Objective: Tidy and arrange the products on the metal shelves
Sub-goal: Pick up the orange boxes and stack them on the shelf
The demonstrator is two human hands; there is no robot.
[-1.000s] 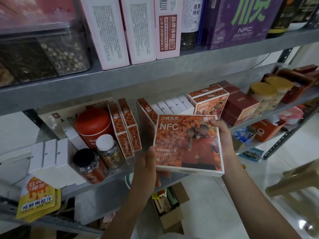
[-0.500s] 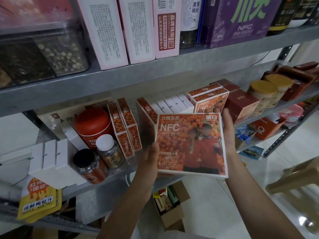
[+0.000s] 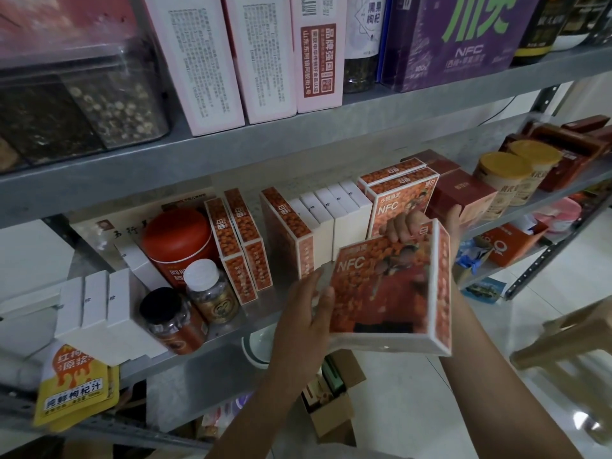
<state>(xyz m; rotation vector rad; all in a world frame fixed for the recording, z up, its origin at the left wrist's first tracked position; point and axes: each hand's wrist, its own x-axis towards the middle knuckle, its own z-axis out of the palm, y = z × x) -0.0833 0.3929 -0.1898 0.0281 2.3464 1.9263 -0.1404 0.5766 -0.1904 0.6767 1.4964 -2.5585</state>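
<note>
I hold an orange NFC juice box (image 3: 390, 289) in front of the middle metal shelf (image 3: 238, 329), tilted with its right side face showing. My left hand (image 3: 306, 313) grips its left edge, thumb on the front. My right hand (image 3: 427, 226) curls over its top edge from behind. More orange boxes of the same kind stand on the shelf: two (image 3: 240, 246) left of centre, one (image 3: 288, 233) beside several white boxes (image 3: 334, 213), and two (image 3: 400, 193) right behind the held box.
A red tin (image 3: 178, 240) and two jars (image 3: 192, 303) stand at the shelf's left. Dark red boxes (image 3: 463, 197) and yellow-lidded tubs (image 3: 506, 177) stand to the right. Pink boxes (image 3: 231, 58) and a purple box (image 3: 463, 38) fill the upper shelf. A cardboard box (image 3: 334, 409) sits on the floor.
The held box has turned from facing me flat to a tilt with its side face showing. My right hand moved from the box's right edge up over its top edge.
</note>
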